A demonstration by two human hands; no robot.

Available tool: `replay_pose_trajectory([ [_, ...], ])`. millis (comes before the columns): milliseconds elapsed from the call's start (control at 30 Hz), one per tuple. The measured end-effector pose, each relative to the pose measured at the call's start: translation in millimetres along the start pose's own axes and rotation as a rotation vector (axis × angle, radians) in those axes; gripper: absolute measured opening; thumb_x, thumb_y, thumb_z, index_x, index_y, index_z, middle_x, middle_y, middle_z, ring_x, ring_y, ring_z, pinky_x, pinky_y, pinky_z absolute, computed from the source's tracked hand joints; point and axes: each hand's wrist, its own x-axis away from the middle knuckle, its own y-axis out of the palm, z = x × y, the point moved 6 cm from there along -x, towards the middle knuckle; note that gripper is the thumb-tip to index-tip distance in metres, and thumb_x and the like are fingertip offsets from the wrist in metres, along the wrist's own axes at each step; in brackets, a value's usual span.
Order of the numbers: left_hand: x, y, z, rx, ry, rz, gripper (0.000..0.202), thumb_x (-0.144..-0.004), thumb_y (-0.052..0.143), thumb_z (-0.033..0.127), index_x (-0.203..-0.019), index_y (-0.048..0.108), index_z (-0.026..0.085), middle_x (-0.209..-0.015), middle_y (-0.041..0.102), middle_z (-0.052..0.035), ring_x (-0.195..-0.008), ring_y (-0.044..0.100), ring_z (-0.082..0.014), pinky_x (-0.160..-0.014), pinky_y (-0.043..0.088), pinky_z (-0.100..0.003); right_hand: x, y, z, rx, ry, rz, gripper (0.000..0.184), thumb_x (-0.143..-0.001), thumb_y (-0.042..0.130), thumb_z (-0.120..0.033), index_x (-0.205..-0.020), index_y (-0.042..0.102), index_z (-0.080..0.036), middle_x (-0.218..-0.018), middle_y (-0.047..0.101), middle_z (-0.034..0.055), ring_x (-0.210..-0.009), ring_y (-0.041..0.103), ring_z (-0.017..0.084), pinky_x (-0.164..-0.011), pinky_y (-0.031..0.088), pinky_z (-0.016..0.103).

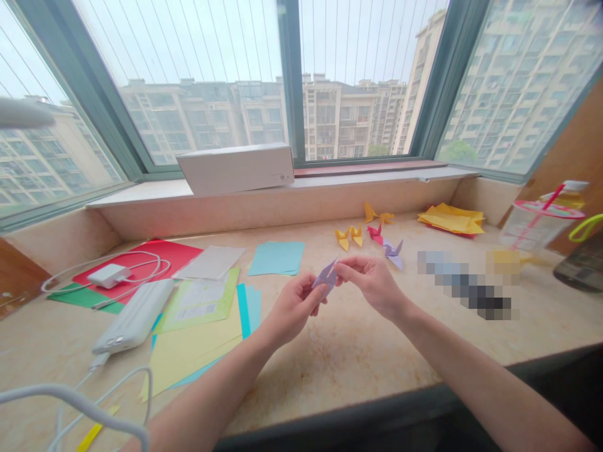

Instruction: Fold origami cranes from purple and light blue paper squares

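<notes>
A small piece of folded purple paper (pixel 326 276) is held up between my two hands, above the middle of the stone counter. My left hand (pixel 301 298) pinches its lower left side between thumb and fingers. At its upper right edge, the thumb and fingertips of my right hand (pixel 365 276) close on the paper. Just beyond my hands stand finished paper cranes: a purple one (pixel 393 253), a red one (pixel 375 235) and several yellow ones (pixel 349 237). Part of the folded paper is hidden behind my fingers.
Blue square sheets (pixel 276 258) lie behind my left hand. Further left are yellow sheets (pixel 193 351), red paper (pixel 155 251), a white power bank (pixel 134 317) and a charger (pixel 109 275) with cables. Yellow paper (pixel 451 218) and a cup with a straw (pixel 537 226) sit right. A white box (pixel 238 169) rests on the sill.
</notes>
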Motion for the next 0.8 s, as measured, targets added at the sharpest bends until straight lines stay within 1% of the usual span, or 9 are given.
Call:
replay_pose_trajectory([
  [100,0,0.5,1,0.017,0.011,0.009,0.028,-0.093,0.059,0.042,-0.091,0.059,0.013,-0.077,0.062,-0.0019,-0.059,0.054,-0.0087,-0.057,0.043,-0.022,0,1,0,-0.001,-0.015,-0.005,0.025,-0.082,0.073,-0.041,-0.084,0.075,-0.016,-0.072,0.074,0.0037,-0.068,0.067,0.016,-0.069,0.054,0.031],
  [167,-1,0.6,4,0.053,0.024,0.021,0.028,-0.093,0.058,0.041,-0.098,0.059,0.013,-0.086,0.066,-0.0054,-0.065,0.059,-0.0111,-0.061,0.047,-0.024,0,5,2,0.007,-0.015,-0.044,0.025,-0.084,0.071,-0.041,-0.084,0.074,-0.016,-0.073,0.074,0.0047,-0.068,0.068,0.016,-0.069,0.055,0.033],
  [233,-1,0.6,5,0.091,0.025,0.029,0.030,-0.094,0.057,0.042,-0.102,0.059,0.013,-0.090,0.066,-0.0068,-0.066,0.060,-0.0119,-0.061,0.048,-0.025,1,8,4,0.022,-0.016,-0.083,0.027,-0.085,0.070,-0.041,-0.086,0.074,-0.015,-0.075,0.075,0.0060,-0.068,0.069,0.017,-0.069,0.056,0.034],
  [333,-1,-0.6,3,0.116,-0.009,0.039,0.032,-0.093,0.056,0.043,-0.097,0.059,0.012,-0.082,0.062,-0.0037,-0.058,0.055,-0.0092,-0.056,0.045,-0.024,1,8,6,0.055,-0.039,-0.074,0.028,-0.084,0.071,-0.040,-0.098,0.072,-0.017,-0.084,0.076,0.0064,-0.075,0.070,0.018,-0.074,0.057,0.035],
  [400,-1,-1.3,0,0.113,-0.035,0.035,0.032,-0.094,0.054,0.044,-0.094,0.058,0.012,-0.078,0.060,-0.0019,-0.055,0.051,-0.0076,-0.054,0.042,-0.022,2,6,6,0.096,-0.067,-0.059,0.031,-0.083,0.073,-0.037,-0.108,0.069,-0.019,-0.090,0.076,0.0060,-0.081,0.070,0.019,-0.078,0.056,0.036],
  [433,-1,-1.5,-1,0.111,-0.045,0.031,0.032,-0.094,0.054,0.044,-0.093,0.058,0.012,-0.077,0.060,-0.0014,-0.054,0.050,-0.0072,-0.053,0.040,-0.022,2,5,6,0.122,-0.082,-0.059,0.031,-0.083,0.073,-0.035,-0.110,0.069,-0.020,-0.091,0.076,0.0057,-0.082,0.070,0.019,-0.079,0.056,0.036],
  [567,-1,-2.0,-6,0.131,-0.072,0.032,0.032,-0.095,0.052,0.044,-0.090,0.057,0.013,-0.074,0.059,-0.0010,-0.054,0.049,-0.0073,-0.053,0.039,-0.022,2,3,4,0.219,-0.134,-0.052,0.025,-0.084,0.072,-0.030,-0.107,0.072,-0.021,-0.090,0.075,0.0052,-0.083,0.069,0.020,-0.080,0.055,0.037],
  [700,-1,-1.6,-7,0.161,-0.087,0.034,0.034,-0.094,0.053,0.046,-0.088,0.057,0.013,-0.074,0.060,-0.0017,-0.054,0.048,-0.0073,-0.054,0.039,-0.022,3,3,0,0.272,-0.182,-0.031,0.024,-0.084,0.072,-0.029,-0.108,0.072,-0.023,-0.090,0.075,0.0040,-0.082,0.068,0.019,-0.079,0.054,0.036],
  [800,-1,-1.4,-7,0.137,-0.094,0.032,0.035,-0.094,0.052,0.047,-0.088,0.057,0.013,-0.075,0.061,-0.0026,-0.054,0.048,-0.0074,-0.055,0.039,-0.022,4,2,-2,0.302,-0.206,-0.017,0.026,-0.084,0.072,-0.028,-0.110,0.071,-0.023,-0.087,0.074,0.0033,-0.079,0.067,0.018,-0.077,0.053,0.035],
])
